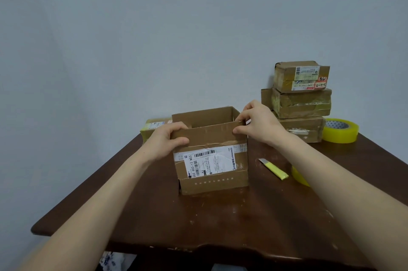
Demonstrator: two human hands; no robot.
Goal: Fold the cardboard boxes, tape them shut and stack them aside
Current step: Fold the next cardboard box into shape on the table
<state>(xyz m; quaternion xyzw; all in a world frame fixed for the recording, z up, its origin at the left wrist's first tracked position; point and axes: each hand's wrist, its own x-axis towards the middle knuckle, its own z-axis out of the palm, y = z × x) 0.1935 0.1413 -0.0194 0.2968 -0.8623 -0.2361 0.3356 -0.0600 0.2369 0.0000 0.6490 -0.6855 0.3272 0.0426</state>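
Fingers [176,126], left hand [165,140] and right hand [257,124]: clamped on near flap of box [217,180], which stood open on the surface [198,222]. Risk: uneven pull could skew fold, leaving tape gaps.

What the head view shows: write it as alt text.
The left hand and right hand grip the top flap of an open cardboard box on a brown table. Three taped boxes are stacked rear right, beside a tape roll.
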